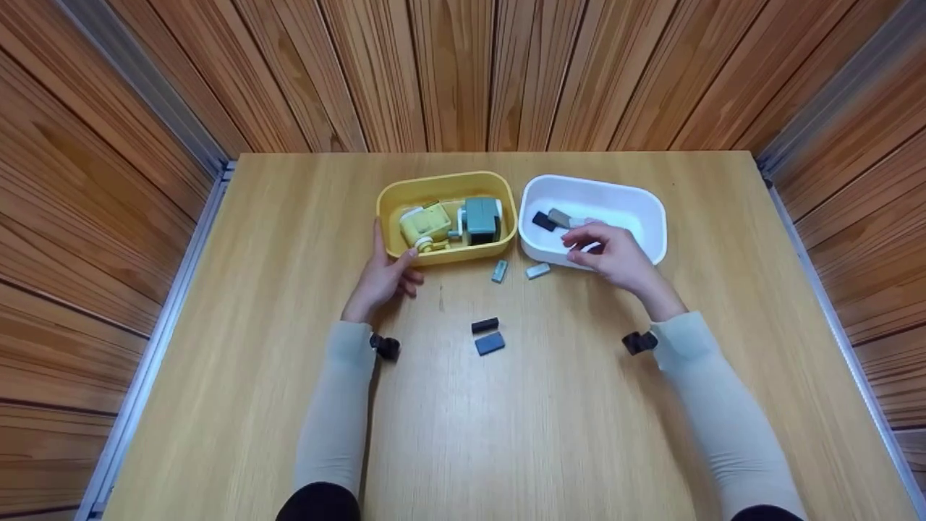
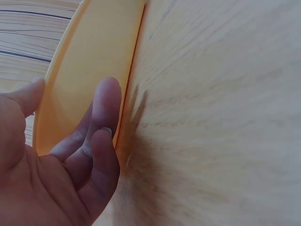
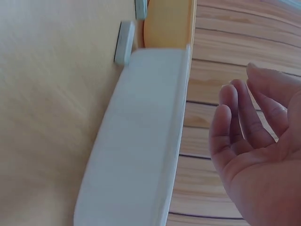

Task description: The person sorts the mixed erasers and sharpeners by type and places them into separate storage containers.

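My left hand holds the front left corner of a yellow bin, with one finger along its left side and the thumb at the front rim. Its other fingers curl close to the outer wall. Over the front of a white bin hovers my right hand, fingers loosely bent, thumb apart from them, nothing visible between. Inside the white bin lie a black block, a grey block and a paler piece partly hidden by the fingers.
Inside the yellow bin sit a pale yellow boxy object and a teal boxy object with white parts. On the table lie a greenish block, a light grey block, a black block and a blue block. Wooden walls surround the table.
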The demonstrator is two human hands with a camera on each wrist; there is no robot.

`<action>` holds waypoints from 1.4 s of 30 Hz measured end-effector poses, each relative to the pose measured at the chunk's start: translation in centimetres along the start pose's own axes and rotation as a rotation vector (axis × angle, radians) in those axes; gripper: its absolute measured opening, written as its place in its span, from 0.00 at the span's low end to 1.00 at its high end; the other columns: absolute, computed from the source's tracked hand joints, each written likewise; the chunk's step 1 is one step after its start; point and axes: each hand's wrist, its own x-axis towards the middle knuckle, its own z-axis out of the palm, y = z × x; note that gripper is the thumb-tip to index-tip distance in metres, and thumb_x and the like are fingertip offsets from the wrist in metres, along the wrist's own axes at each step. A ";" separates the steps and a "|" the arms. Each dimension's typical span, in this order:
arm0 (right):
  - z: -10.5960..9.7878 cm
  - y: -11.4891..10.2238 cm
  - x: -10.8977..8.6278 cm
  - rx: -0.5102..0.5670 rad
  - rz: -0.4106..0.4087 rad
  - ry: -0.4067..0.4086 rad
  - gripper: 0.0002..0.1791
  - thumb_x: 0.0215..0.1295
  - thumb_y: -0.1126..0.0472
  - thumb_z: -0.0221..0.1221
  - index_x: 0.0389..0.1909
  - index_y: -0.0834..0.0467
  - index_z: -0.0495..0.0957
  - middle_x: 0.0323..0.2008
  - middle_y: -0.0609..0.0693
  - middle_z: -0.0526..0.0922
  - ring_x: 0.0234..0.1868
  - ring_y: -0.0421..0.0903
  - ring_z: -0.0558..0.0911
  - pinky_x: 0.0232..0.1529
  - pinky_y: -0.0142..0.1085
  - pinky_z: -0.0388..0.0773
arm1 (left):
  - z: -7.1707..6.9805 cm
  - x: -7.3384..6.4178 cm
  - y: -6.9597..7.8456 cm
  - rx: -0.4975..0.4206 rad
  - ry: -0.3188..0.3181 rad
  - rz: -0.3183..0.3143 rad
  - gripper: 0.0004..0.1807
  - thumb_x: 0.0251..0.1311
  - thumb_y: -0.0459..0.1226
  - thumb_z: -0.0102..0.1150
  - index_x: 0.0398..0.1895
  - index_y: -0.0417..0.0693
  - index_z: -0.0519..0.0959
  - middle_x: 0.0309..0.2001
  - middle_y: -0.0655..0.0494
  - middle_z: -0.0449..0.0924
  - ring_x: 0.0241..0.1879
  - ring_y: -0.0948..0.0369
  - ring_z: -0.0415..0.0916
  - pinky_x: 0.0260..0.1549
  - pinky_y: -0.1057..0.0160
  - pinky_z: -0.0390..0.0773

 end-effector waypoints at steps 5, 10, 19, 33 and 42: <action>1.8 -0.4 -0.4 0.032 0.011 -0.022 0.14 0.67 0.64 0.65 0.53 0.58 0.82 0.48 0.55 0.83 0.48 0.50 0.80 0.47 0.36 0.77 | -0.1 0.0 0.0 0.001 0.000 -0.003 0.53 0.71 0.52 0.55 0.76 0.78 0.21 0.36 0.34 0.83 0.26 0.47 0.82 0.27 0.49 0.84; 3.4 -1.3 -0.8 0.078 0.041 -0.049 0.15 0.67 0.66 0.63 0.55 0.59 0.81 0.50 0.57 0.83 0.49 0.52 0.80 0.49 0.38 0.77 | -0.2 -0.1 -0.1 0.016 0.004 -0.012 0.52 0.71 0.52 0.54 0.76 0.78 0.22 0.36 0.36 0.84 0.26 0.46 0.82 0.29 0.49 0.84; 5.4 -4.0 -2.5 0.157 0.078 -0.085 0.16 0.67 0.68 0.63 0.55 0.64 0.80 0.50 0.59 0.83 0.50 0.54 0.79 0.53 0.46 0.76 | -0.1 0.0 0.0 0.012 0.003 -0.027 0.52 0.72 0.51 0.54 0.76 0.80 0.22 0.36 0.36 0.84 0.26 0.47 0.82 0.29 0.50 0.84; 9.6 0.3 -2.0 0.130 0.014 -0.123 0.13 0.64 0.66 0.66 0.50 0.57 0.84 0.43 0.50 0.85 0.44 0.48 0.81 0.47 0.42 0.79 | 0.1 0.0 0.0 -0.007 0.004 0.014 0.53 0.72 0.49 0.55 0.77 0.76 0.22 0.35 0.33 0.83 0.25 0.46 0.82 0.26 0.49 0.84; 11.2 0.4 -1.9 0.133 0.037 -0.192 0.15 0.66 0.63 0.66 0.52 0.58 0.83 0.44 0.50 0.84 0.45 0.48 0.81 0.49 0.44 0.78 | 0.0 -0.1 0.0 0.002 0.007 0.004 0.52 0.72 0.49 0.54 0.76 0.77 0.21 0.36 0.34 0.83 0.26 0.46 0.82 0.28 0.49 0.84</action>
